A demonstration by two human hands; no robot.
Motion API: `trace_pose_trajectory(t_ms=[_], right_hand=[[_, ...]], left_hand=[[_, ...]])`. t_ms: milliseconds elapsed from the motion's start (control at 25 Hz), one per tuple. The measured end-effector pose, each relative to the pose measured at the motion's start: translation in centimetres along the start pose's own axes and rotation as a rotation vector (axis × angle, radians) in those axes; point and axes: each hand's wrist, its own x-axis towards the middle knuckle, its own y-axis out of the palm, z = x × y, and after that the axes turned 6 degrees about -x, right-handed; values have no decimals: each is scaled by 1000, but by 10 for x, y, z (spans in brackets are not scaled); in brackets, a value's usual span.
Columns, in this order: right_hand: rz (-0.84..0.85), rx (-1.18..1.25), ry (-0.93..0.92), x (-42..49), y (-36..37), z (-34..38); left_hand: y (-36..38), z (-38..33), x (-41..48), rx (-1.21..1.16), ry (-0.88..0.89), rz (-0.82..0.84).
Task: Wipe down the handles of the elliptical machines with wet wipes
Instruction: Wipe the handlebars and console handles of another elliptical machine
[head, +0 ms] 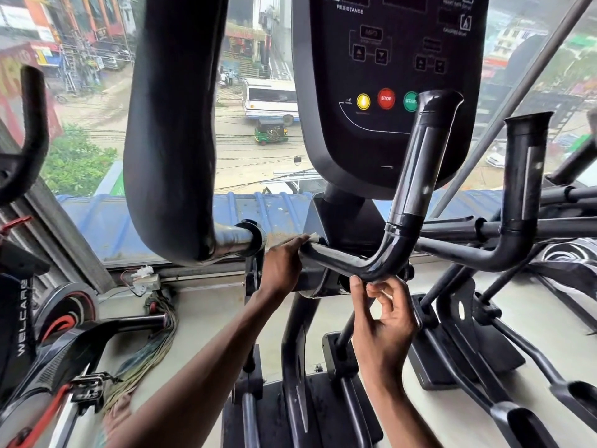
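Left hand clasps a white wet wipe (only a corner shows) round the elliptical handlebar at its nine o'clock end — right hand, loosely curled and empty, touches the bend's underside at six o'clock.

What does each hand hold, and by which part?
The left hand grips a wet wipe round the handle, at its inner end; right hand holds nothing.

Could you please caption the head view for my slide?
Left hand holds a white wipe on the black handlebar; right hand under its bend.
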Motion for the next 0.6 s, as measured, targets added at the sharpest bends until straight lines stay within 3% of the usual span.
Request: trace_pose_trajectory(t_ms=[400, 600], right_hand=[[4, -48, -31, 0, -2, 0], [1, -70, -29, -1, -3, 0]], left_hand=[[19, 37, 24, -137, -76, 117], [-2, 24, 16, -229, 88, 115]])
